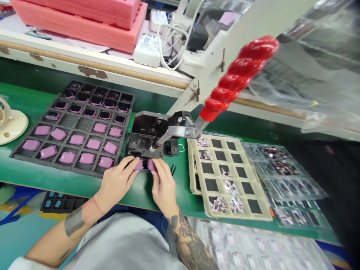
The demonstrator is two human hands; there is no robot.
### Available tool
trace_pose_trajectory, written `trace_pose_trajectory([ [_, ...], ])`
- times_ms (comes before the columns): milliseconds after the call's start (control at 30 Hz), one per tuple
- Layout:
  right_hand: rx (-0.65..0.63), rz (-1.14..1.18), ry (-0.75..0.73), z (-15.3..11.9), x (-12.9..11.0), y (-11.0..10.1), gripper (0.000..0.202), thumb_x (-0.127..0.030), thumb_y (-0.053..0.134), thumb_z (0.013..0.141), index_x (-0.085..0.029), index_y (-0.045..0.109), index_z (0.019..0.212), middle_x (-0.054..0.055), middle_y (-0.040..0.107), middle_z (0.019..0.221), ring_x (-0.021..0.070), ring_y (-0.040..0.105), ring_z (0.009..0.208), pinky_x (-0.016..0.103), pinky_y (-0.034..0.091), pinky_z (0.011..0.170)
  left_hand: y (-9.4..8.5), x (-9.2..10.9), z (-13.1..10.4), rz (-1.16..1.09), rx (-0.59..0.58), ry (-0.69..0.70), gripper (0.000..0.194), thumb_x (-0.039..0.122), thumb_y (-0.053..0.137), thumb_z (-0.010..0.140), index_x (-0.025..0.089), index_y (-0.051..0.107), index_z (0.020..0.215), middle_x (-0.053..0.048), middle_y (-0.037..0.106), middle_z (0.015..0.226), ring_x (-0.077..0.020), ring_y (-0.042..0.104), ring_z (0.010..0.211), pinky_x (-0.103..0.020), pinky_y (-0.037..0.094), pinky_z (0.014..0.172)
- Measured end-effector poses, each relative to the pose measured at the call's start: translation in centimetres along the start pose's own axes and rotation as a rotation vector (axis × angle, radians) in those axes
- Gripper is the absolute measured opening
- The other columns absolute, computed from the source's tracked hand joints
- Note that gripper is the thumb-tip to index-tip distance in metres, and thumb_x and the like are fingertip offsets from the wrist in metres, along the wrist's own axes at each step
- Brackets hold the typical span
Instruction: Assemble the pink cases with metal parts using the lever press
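My left hand pinches a purple watch case at the front of a black toggle press. Close beside it, my right hand has its fingers closed on a second purple watch case. A narrow dark gap separates the two cases, and the fingers cover part of each. The press's red twisted handle slants up to the right. Left of my hands lies a grey foam tray, with black-screened watches in the far rows and purple watch cases in the near rows.
Cream compartment trays with small shiny pieces lie on the green bench to the right, beside clear plastic trays. Tweezers rest near my right hand. A shelf holding pink foam and white cables crosses behind.
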State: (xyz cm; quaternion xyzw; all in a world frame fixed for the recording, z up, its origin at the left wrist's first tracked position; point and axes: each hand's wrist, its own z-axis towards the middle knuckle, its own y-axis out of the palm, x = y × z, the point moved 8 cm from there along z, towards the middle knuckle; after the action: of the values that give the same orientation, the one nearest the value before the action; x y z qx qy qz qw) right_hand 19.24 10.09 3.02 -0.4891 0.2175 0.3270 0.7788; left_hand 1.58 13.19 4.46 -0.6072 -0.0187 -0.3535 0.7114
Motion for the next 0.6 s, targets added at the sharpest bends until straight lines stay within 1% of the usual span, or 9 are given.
trace_pose_trajectory([
  [67, 0.042, 0.016, 0.035, -1.3, 0.0, -1.6, 0.052, -0.013, 0.049, 0.114, -0.027, 0.058, 0.162, 0.014, 0.069, 0.152, 0.0266, 0.068, 0.143, 0.049, 0.06, 0.122, 1.9, 0.6, 1.9, 0.135, -0.152, -0.01, 0.036, 0.03, 0.056, 0.117, 0.024, 0.073, 0.148, -0.013, 0.077, 0.144, -0.0242, 0.085, 0.095, -0.033, 0.063, 0.069],
  [133, 0.06, 0.002, 0.051, -2.1, 0.0, -2.9, 0.053, -0.013, 0.05, 0.113, -0.029, 0.058, 0.163, 0.013, 0.07, 0.152, 0.0268, 0.069, 0.142, 0.049, 0.061, 0.12, 3.5, 1.0, 3.5, 0.204, -0.282, -0.032, 0.033, 0.025, 0.052, 0.117, 0.023, 0.079, 0.136, -0.014, 0.08, 0.129, -0.0259, 0.084, 0.089, -0.034, 0.061, 0.069],
  [200, 0.062, -0.02, 0.053, -2.5, 0.1, -3.9, 0.054, -0.012, 0.051, 0.113, -0.03, 0.058, 0.164, 0.012, 0.071, 0.151, 0.0267, 0.069, 0.142, 0.049, 0.063, 0.119, 4.3, 1.3, 4.7, 0.217, -0.35, -0.042, 0.033, 0.015, 0.052, 0.113, 0.019, 0.082, 0.125, -0.015, 0.08, 0.11, -0.028, 0.084, 0.087, -0.035, 0.061, 0.07],
  [300, 0.075, -0.045, 0.044, -2.6, 0.1, -4.8, 0.057, -0.01, 0.052, 0.112, -0.03, 0.056, 0.165, 0.012, 0.071, 0.152, 0.0266, 0.07, 0.142, 0.049, 0.065, 0.117, 4.1, 1.2, 5.1, 0.196, -0.383, -0.021, 0.033, 0.008, 0.054, 0.109, 0.017, 0.082, 0.124, -0.014, 0.079, 0.103, -0.0289, 0.083, 0.089, -0.034, 0.062, 0.074],
  [367, 0.106, -0.049, 0.009, -2.3, -0.3, -5.0, 0.06, -0.008, 0.052, 0.111, -0.03, 0.055, 0.166, 0.013, 0.071, 0.152, 0.0275, 0.07, 0.142, 0.051, 0.066, 0.116, 3.2, 1.0, 4.5, 0.149, -0.383, 0.005, 0.036, 0.012, 0.057, 0.11, 0.021, 0.077, 0.139, -0.015, 0.079, 0.12, -0.0288, 0.083, 0.098, -0.036, 0.064, 0.081],
  [433, 0.135, -0.045, -0.072, -2.0, -1.3, -4.5, 0.064, -0.005, 0.054, 0.108, -0.028, 0.054, 0.168, 0.015, 0.072, 0.151, 0.029, 0.07, 0.141, 0.054, 0.066, 0.115, 1.9, 1.1, 3.3, -0.065, -0.368, 0.015, 0.047, 0.021, 0.066, 0.109, 0.027, 0.067, 0.156, -0.015, 0.072, 0.147, -0.0254, 0.082, 0.101, -0.037, 0.065, 0.09],
  [500, 0.131, -0.05, -0.206, -1.6, -3.1, -3.2, 0.069, -0.002, 0.058, 0.105, -0.027, 0.052, 0.169, 0.016, 0.074, 0.148, 0.0308, 0.072, 0.138, 0.056, 0.068, 0.112, 0.7, 1.4, 1.8, -0.442, -0.331, -0.021, 0.056, 0.03, 0.077, 0.105, 0.03, 0.062, 0.159, -0.013, 0.066, 0.156, -0.0209, 0.08, 0.098, -0.035, 0.065, 0.091],
  [567, 0.06, -0.066, -0.342, -1.0, -5.1, -1.4, 0.072, -0.003, 0.061, 0.103, -0.028, 0.051, 0.17, 0.015, 0.076, 0.143, 0.0321, 0.075, 0.132, 0.056, 0.07, 0.108, -0.3, 0.9, 0.3, -0.741, -0.217, -0.117, 0.04, 0.035, 0.078, 0.105, 0.025, 0.071, 0.143, -0.009, 0.076, 0.134, -0.0182, 0.076, 0.091, -0.031, 0.064, 0.085],
  [600, 0.016, -0.075, -0.398, -0.5, -5.9, -0.7, 0.073, -0.004, 0.063, 0.102, -0.03, 0.052, 0.17, 0.014, 0.077, 0.141, 0.0329, 0.076, 0.129, 0.056, 0.071, 0.105, -0.6, 0.2, -0.3, -0.809, -0.146, -0.173, 0.027, 0.035, 0.075, 0.107, 0.023, 0.074, 0.132, -0.007, 0.078, 0.118, -0.0179, 0.074, 0.088, -0.029, 0.062, 0.081],
])
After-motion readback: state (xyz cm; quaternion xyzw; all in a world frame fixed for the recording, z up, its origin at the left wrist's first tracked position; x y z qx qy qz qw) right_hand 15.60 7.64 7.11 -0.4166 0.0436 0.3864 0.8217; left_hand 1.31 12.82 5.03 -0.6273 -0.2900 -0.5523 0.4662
